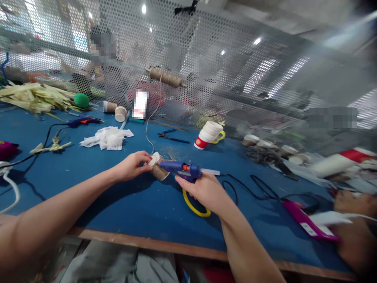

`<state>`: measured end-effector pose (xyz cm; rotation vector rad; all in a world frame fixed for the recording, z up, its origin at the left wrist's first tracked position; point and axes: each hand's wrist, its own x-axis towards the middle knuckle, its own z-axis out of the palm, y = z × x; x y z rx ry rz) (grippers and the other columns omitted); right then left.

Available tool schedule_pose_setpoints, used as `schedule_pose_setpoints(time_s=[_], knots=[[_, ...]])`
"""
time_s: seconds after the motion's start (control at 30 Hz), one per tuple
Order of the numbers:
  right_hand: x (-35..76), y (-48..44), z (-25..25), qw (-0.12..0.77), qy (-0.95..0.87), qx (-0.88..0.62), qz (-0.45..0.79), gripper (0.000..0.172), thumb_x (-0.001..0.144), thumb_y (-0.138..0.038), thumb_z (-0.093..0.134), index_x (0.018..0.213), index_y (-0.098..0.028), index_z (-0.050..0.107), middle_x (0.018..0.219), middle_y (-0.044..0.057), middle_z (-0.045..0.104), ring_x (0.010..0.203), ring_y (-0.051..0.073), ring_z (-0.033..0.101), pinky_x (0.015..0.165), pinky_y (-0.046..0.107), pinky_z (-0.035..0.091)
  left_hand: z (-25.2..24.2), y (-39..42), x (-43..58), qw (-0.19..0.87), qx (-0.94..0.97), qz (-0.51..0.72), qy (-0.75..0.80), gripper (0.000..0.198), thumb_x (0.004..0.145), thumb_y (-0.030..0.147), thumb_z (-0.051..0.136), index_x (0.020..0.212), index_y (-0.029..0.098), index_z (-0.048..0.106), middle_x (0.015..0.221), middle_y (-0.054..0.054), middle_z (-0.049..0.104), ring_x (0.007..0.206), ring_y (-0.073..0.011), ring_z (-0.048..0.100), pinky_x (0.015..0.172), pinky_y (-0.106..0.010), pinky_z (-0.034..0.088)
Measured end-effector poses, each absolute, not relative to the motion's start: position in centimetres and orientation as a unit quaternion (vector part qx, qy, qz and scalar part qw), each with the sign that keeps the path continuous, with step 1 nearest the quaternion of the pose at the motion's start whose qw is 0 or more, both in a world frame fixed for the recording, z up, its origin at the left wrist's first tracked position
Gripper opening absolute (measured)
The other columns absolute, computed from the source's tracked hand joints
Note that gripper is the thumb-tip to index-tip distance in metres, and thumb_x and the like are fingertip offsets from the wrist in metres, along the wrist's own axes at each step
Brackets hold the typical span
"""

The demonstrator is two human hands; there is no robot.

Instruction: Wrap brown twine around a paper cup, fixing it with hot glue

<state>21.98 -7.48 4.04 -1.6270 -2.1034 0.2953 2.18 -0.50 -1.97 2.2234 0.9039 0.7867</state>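
Observation:
In my left hand (pixel 138 165) is a small paper cup (pixel 160 171) with brown twine wound round its side, its white end at my fingertips. A thin cord (pixel 150 118) runs from it up to a twine spool (pixel 165 76) on the mesh panel. My right hand (pixel 203 188) grips a blue hot glue gun (pixel 179 168), a clear glue stick poking out of its back. Its nozzle points left at the cup, close to the twine; whether they touch is hard to see. Below my right hand lies a yellow loop-shaped handle (pixel 196 208), partly hidden.
Behind the blue table stands a perforated metal panel (pixel 206 51). Pliers (pixel 173 137), stacked paper cups (pixel 208 134), white tissue (pixel 107 137) and a second glue gun (pixel 84 121) lie around. A black cable and magenta power strip (pixel 312 224) are right, near another person's hand (pixel 355 202).

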Motion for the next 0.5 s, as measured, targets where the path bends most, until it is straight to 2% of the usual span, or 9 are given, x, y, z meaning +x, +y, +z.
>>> schedule_pose_setpoints(time_s=[0.5], knots=[[22.95,-6.65,4.09,0.263,-0.751,-0.591,0.131,0.017,0.071,-0.029,0.047,0.061,-0.019,0.054,0.051,-0.001,0.055,0.054,0.014,0.052,0.052,0.026,0.040,-2.18,-0.29,2.02,0.279,0.859,0.294,0.312,0.018,0.079,0.023,0.045,0.081,0.012,0.059,0.100,-0.010,0.054,0.091,-0.0164,0.052,0.083,-0.030,0.041]])
